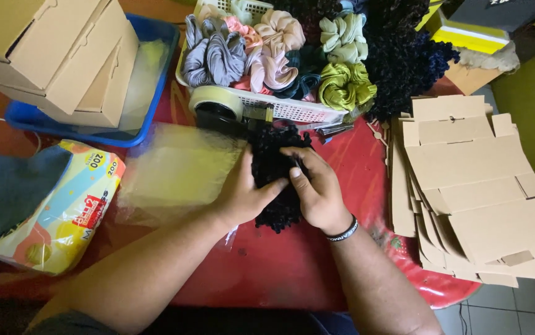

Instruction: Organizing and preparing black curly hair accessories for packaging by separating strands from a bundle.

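Both hands grip a black ruffled scrunchie point(272, 158) over the red table point(292, 267). My left hand point(242, 192) holds its left side with the thumb across the front. My right hand point(317, 186), with a black band at the wrist, pinches the scrunchie's right side. A stack of clear yellowish plastic bags point(174, 170) lies just left of my left hand.
A white basket point(292, 110) of coloured scrunchies stands behind, with a tape roll point(216, 102) in front and a pile of dark scrunchies point(404, 62) beside it. Flat cardboard box blanks point(472, 186) are stacked right. Folded boxes point(62, 56) sit in a blue tray point(149, 118) left; a colourful packet point(62, 211) lies nearer.
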